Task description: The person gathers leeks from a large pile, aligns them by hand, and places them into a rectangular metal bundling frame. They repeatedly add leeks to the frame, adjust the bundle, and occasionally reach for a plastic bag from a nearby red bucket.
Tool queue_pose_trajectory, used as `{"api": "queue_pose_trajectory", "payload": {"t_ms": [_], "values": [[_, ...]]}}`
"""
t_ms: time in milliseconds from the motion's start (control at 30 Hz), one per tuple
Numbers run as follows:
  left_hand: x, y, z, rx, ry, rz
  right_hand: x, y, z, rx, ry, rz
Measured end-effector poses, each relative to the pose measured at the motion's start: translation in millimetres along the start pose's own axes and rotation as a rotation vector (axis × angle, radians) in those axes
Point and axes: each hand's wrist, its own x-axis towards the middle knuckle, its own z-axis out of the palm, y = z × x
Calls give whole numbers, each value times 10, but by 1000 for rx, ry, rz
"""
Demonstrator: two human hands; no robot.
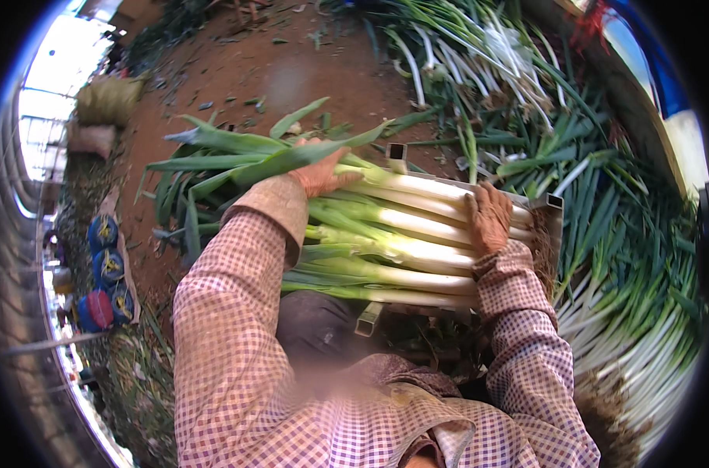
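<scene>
A row of thick leeks point(417, 243) lies side by side across a small metal frame point(552, 209) in front of me. Their white stems and roots point right, and their green leaves spread out to the left. My left hand point(323, 169) is closed around the farthest leek, where its stem turns into leaves. A broad leaf crosses over part of that hand, hiding some fingers. Toward the root ends, my right hand point(491, 218) rests flat on the white stems, fingers stretched away from me. Square tube ends of the frame stick up at its corners.
A loose heap of leeks point(479, 66) lies at the far right, and a larger pile point(643, 343) fills the right side. Blue twine spools point(107, 265) stand at the left. Leaf scraps litter the brown ground point(214, 70). A wooden beam point(635, 70) borders the far right.
</scene>
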Motion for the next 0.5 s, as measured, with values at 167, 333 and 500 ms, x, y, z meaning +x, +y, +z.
{"api": "queue_pose_trajectory", "payload": {"t_ms": [167,333,500], "values": [[-301,-757,-418,214,-190,-396,21,-74,-51,10,-59,13],[-580,-834,-458,280,-183,-537,14,-109,-35,-8,-64,8],[-500,-1098,50,-14,141,-849,-35,-1,11,-14,-40,42]]}}
